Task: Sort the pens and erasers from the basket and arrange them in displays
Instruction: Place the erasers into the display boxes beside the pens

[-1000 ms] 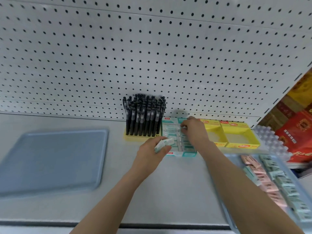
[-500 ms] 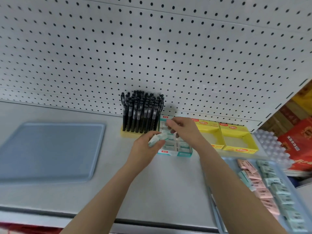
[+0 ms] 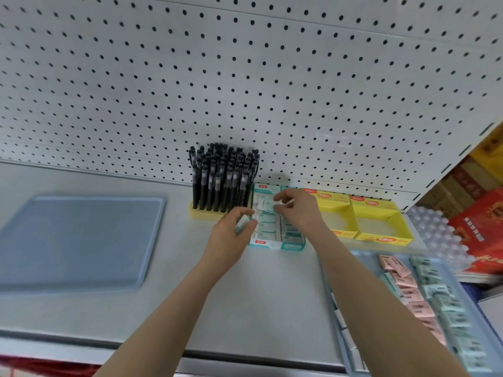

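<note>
No print reads cleanly. The teal-and-white cardboard display box carries small red tags with white characters on its back flap and front lip, too blurred to make out. Just right of it, a yellow cardboard display box and a second yellow cardboard box beyond it each bear red oval badges. By the front badges stand digits that look like "30". Far right of the teal box, a red carton shows a white label and yellow lettering, both illegible.
</note>
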`<action>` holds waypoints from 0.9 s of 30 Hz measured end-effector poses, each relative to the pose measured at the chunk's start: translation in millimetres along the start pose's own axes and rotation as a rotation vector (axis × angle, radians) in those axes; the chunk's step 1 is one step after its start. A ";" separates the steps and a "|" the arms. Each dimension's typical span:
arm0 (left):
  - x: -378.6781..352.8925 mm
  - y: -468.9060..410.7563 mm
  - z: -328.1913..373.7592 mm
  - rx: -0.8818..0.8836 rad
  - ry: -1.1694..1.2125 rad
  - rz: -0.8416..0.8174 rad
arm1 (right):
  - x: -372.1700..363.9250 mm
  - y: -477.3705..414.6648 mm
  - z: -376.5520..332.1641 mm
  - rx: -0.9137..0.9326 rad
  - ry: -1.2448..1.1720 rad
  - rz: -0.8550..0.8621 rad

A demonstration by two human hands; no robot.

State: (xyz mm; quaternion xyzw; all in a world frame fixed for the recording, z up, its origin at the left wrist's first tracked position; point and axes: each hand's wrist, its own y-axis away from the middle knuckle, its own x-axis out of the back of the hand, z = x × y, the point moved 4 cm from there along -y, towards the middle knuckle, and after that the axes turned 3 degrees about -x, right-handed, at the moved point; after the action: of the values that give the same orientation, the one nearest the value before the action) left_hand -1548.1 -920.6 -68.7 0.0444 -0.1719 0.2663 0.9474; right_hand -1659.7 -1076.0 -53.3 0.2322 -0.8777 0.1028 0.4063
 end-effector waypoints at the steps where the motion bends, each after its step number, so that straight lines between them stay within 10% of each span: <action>1: 0.6 -0.5 -1.5 0.009 0.012 -0.012 | -4.0 -1.3 -2.6 0.038 0.032 -0.010; 10: 5.6 -6.0 -8.4 0.039 0.151 -0.089 | -14.7 -1.5 -11.1 0.171 0.234 -0.036; 18: -3.1 -9.0 1.8 -0.043 0.229 -0.048 | 5.6 38.6 -21.8 -0.053 -0.454 -0.463; 27: -8.4 -5.2 8.1 -0.008 0.220 0.010 | 29.4 15.5 23.0 -0.188 -0.237 0.019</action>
State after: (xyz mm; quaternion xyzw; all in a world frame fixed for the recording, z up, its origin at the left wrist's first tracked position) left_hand -1554.5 -930.6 -64.0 0.0103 -0.0683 0.2738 0.9593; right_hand -1699.1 -1080.6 -45.7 0.1951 -0.9275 -0.0043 0.3190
